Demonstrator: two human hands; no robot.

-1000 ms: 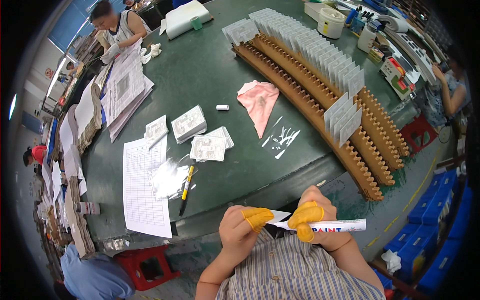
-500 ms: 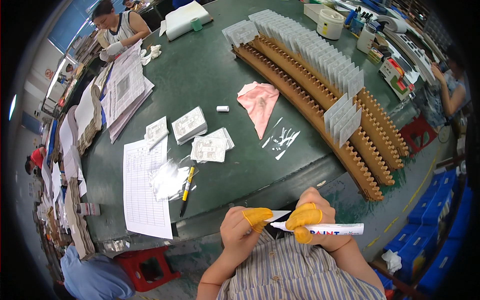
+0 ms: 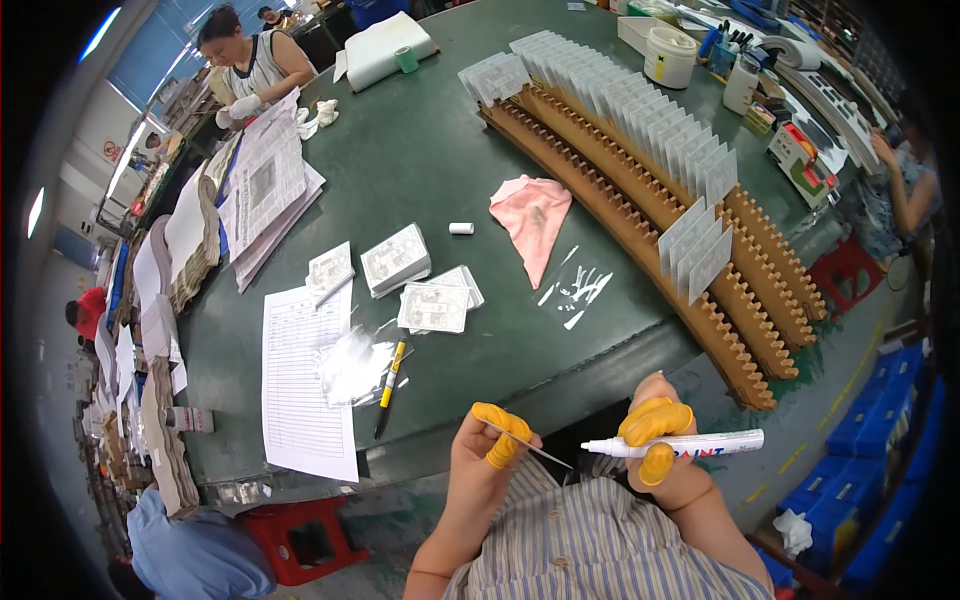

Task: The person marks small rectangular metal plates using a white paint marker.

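We see the left hand (image 3: 485,450) raised at the table edge, its yellow-cotted fingers and thumb pinching a thin card (image 3: 550,458) nearly edge-on. The right hand (image 3: 655,442) is level beside it, fingers and thumb closed round a white marker (image 3: 735,442), tip toward the left hand, near the card but apart.

Beyond both hands: green tabletop (image 3: 420,190) with card stacks (image 3: 395,258) and pink cloth (image 3: 533,222). Ahead-left of the left hand — printed form (image 3: 305,430), yellow-and-black pen (image 3: 390,388). Ahead-right of the right hand, slotted brown racks (image 3: 645,262) with upright cards (image 3: 640,112); blue bins (image 3: 850,440) well off to its right.

Versus half a second ago, we note the card has turned from face to edge, and the marker tip has moved away from it.
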